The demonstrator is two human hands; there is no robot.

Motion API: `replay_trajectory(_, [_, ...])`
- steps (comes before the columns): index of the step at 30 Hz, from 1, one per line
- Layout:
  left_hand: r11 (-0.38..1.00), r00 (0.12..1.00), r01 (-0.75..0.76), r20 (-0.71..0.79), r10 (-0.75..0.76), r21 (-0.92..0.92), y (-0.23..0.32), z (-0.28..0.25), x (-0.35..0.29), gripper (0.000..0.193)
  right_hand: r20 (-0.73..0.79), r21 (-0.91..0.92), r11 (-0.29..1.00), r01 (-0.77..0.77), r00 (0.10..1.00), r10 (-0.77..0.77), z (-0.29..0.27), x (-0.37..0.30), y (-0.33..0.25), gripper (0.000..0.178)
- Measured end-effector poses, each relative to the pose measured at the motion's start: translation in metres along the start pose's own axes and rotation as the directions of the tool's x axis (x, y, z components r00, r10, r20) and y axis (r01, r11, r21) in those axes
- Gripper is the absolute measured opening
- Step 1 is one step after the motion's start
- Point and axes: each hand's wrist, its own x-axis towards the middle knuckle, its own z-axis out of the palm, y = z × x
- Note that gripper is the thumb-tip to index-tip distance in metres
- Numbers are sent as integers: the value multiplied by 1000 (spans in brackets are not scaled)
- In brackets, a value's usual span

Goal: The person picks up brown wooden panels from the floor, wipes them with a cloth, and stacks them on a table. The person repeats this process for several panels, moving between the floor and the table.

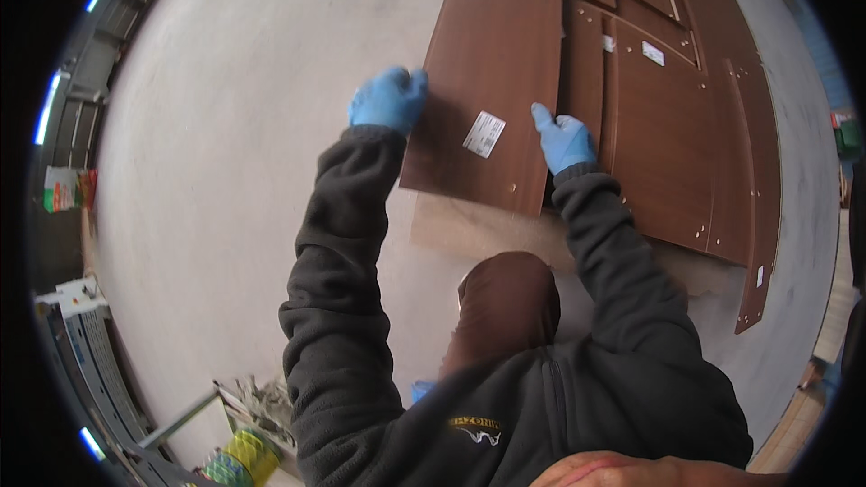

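Note:
A long dark brown wooden panel (492, 63) with a white label (484, 134) lies between my two hands, at the left of other brown panels. My left hand (388, 101), in a blue glove, closes on its left edge near the close end. On the opposite edge my right hand (565, 139), gloved the same way, has its fingers curled round the side with the thumb pointing up along it. The fingers under the panel are hidden. A dark gap separates its right edge from the neighbouring panels (667, 153).
Several brown panels with labels and small drilled holes overlap at the right, one narrow strip (750, 189) outermost. Brown cardboard (487, 227) shows under their close end. Around them spreads a pale floor (225, 126). A yellow-green bundle (248, 457) stands at the lower left, by grey metal framework (95, 352).

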Motion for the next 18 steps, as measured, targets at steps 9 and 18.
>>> replay_trajectory(9, [596, 986, -156, -164, 42, -788, -100, 45, -87, 50, -24, -436, 897, 69, 996, -88, -8, -12, -15, 62])
replay_trajectory(18, [775, 965, -259, -189, 182, -577, -110, 90, -138, 82, -87, -400, 832, 384, 888, -451, -17, -60, -7, 24])
